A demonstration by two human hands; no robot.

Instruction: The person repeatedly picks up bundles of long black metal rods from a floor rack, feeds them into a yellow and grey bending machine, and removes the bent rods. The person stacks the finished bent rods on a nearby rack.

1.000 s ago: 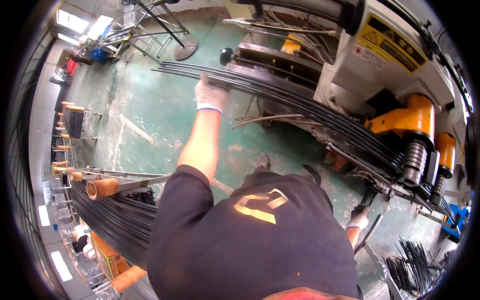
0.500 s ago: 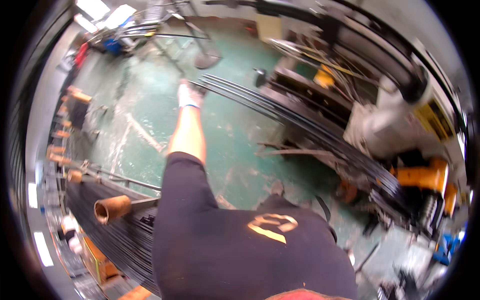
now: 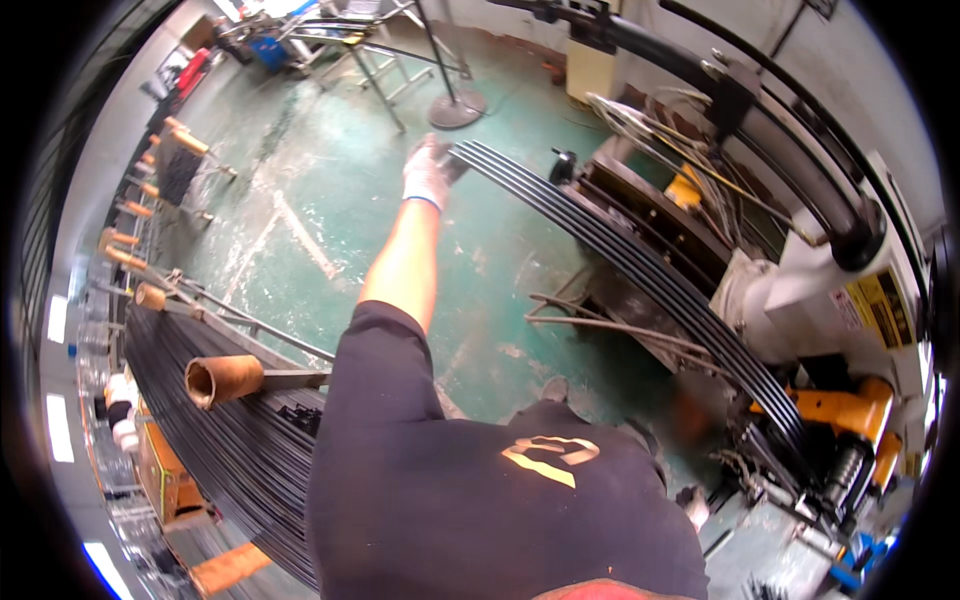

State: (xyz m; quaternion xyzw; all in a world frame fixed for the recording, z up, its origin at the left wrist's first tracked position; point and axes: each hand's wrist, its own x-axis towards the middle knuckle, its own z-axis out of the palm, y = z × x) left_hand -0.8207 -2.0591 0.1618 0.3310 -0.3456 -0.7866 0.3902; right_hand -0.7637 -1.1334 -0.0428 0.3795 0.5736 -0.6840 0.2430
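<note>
My left hand, in a white glove with a dark palm, is stretched far forward. Its palm faces the far ends of several long black rods and looks to be against them, with the fingers extended. Side by side, the rods run diagonally toward the lower right, past a dark metal machine bed. Their near ends lie beside an orange machine part. Only a little of my right hand shows, low at my right side by the machine; its fingers are not clear.
On the left, a rack carries many black rods and a rusty tube. A round-based stand is ahead. Bent metal bars jut out below the rods. A white and yellow machine housing stands at right.
My left hand has shifted right and slightly up in the view. The rods' far ends, staggered before, now sit nearly even and side by side. The view has also shifted.
</note>
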